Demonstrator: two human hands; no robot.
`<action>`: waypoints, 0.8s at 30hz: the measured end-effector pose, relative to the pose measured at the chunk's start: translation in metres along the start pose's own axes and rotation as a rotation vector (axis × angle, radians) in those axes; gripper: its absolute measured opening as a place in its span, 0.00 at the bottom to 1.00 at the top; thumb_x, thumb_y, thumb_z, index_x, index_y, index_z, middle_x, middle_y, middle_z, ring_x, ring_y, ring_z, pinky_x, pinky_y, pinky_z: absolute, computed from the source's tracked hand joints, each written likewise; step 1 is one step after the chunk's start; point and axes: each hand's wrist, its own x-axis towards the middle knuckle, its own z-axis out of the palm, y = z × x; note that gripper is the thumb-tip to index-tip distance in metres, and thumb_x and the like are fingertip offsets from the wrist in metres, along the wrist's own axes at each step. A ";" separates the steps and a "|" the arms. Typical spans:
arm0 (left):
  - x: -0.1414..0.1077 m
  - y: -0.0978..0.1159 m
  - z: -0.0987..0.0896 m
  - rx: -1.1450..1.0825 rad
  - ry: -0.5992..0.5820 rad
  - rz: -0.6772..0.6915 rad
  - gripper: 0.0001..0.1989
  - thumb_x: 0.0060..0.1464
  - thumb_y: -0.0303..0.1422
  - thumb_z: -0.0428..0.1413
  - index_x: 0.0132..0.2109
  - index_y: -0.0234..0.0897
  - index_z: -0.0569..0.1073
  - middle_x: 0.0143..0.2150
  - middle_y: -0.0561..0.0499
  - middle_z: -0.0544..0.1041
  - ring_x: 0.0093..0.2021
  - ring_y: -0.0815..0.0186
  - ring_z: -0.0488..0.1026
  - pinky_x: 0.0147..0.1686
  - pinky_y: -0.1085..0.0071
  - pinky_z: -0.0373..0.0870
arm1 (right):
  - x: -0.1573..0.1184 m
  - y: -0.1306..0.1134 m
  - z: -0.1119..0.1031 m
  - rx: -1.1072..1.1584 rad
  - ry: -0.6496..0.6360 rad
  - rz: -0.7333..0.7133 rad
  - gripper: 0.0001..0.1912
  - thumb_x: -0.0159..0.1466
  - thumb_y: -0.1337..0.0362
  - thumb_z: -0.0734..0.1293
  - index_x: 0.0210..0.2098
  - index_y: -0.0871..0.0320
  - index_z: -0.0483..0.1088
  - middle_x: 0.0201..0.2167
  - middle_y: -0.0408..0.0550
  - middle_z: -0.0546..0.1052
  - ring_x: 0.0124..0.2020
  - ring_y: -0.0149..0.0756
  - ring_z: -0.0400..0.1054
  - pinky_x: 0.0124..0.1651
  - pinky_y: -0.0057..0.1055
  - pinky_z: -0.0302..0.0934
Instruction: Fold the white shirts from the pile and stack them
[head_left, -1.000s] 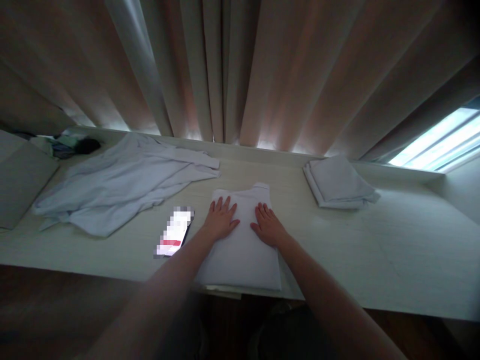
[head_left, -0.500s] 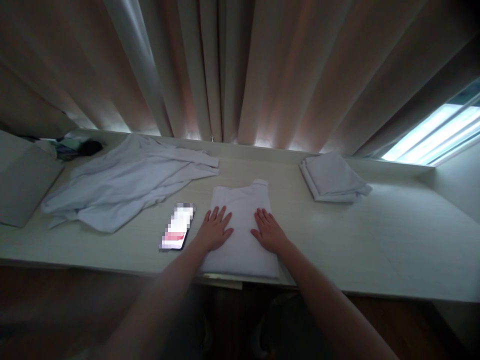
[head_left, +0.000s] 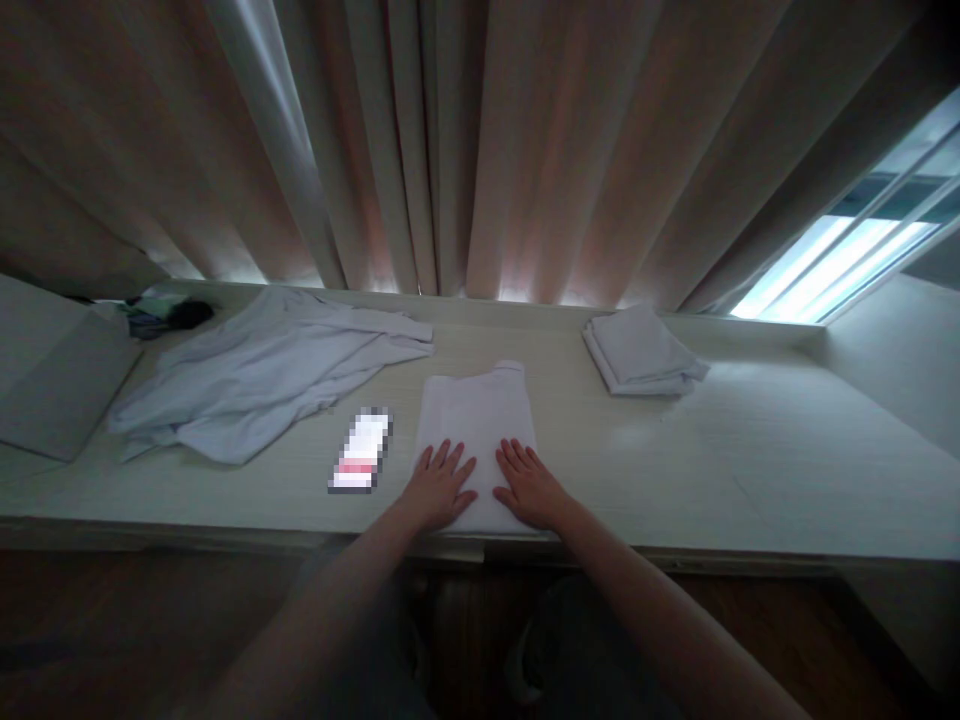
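A white shirt, folded into a rectangle with its collar at the far end, lies at the front edge of the pale counter. My left hand rests flat on its left side, fingers spread. On the right side of the same shirt, my right hand presses down with fingers stretched out. Neither hand grips anything. Left of the shirt lies a phone with a lit, blurred-out screen.
An unfolded white shirt spreads over the counter's left part. Folded white cloth sits toward the back right. At far left stand a grey-white panel and a dark bundle. Curtains hang behind; a window shows at right.
Both hands have slid over the folded shirt toward the near edge, staying flat and spread. My view has shifted slightly. The other cloths and the phone lie as before.
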 end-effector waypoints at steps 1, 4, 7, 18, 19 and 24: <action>-0.002 0.002 0.002 0.002 0.006 -0.010 0.28 0.55 0.49 0.39 0.61 0.46 0.53 0.64 0.48 0.49 0.64 0.55 0.39 0.58 0.52 0.35 | -0.002 -0.001 0.002 -0.002 0.003 0.006 0.35 0.63 0.48 0.49 0.62 0.66 0.45 0.63 0.56 0.43 0.63 0.46 0.31 0.61 0.45 0.34; -0.004 0.006 0.005 0.018 0.037 -0.037 0.27 0.55 0.48 0.40 0.61 0.46 0.53 0.65 0.48 0.48 0.64 0.56 0.39 0.58 0.51 0.35 | -0.003 -0.004 0.006 -0.010 0.023 0.022 0.35 0.63 0.48 0.49 0.62 0.65 0.45 0.63 0.56 0.43 0.63 0.46 0.32 0.61 0.45 0.33; -0.005 0.007 0.003 0.031 0.041 -0.044 0.27 0.55 0.47 0.40 0.60 0.46 0.54 0.64 0.48 0.50 0.64 0.56 0.40 0.58 0.51 0.36 | -0.003 -0.005 0.004 -0.012 0.029 0.030 0.35 0.63 0.48 0.49 0.62 0.65 0.45 0.63 0.56 0.44 0.63 0.45 0.32 0.61 0.45 0.33; -0.027 0.023 0.005 -0.015 0.047 -0.014 0.27 0.56 0.48 0.40 0.60 0.45 0.55 0.64 0.47 0.50 0.64 0.58 0.40 0.58 0.52 0.38 | -0.031 -0.015 0.007 0.001 0.004 0.025 0.34 0.63 0.49 0.50 0.62 0.65 0.45 0.63 0.56 0.43 0.63 0.43 0.31 0.61 0.45 0.35; -0.027 0.021 0.004 -0.028 0.028 -0.009 0.27 0.56 0.48 0.40 0.60 0.45 0.55 0.64 0.47 0.51 0.64 0.58 0.41 0.58 0.53 0.39 | -0.032 -0.013 0.006 0.010 -0.003 0.021 0.32 0.64 0.51 0.50 0.61 0.64 0.47 0.62 0.55 0.45 0.63 0.42 0.33 0.61 0.44 0.36; -0.030 -0.012 -0.004 -0.005 -0.020 -0.029 0.20 0.58 0.32 0.40 0.56 0.40 0.62 0.61 0.47 0.57 0.63 0.63 0.47 0.59 0.60 0.46 | -0.039 0.017 -0.003 -0.003 0.030 0.019 0.24 0.64 0.65 0.51 0.59 0.63 0.53 0.61 0.54 0.52 0.62 0.37 0.40 0.61 0.40 0.42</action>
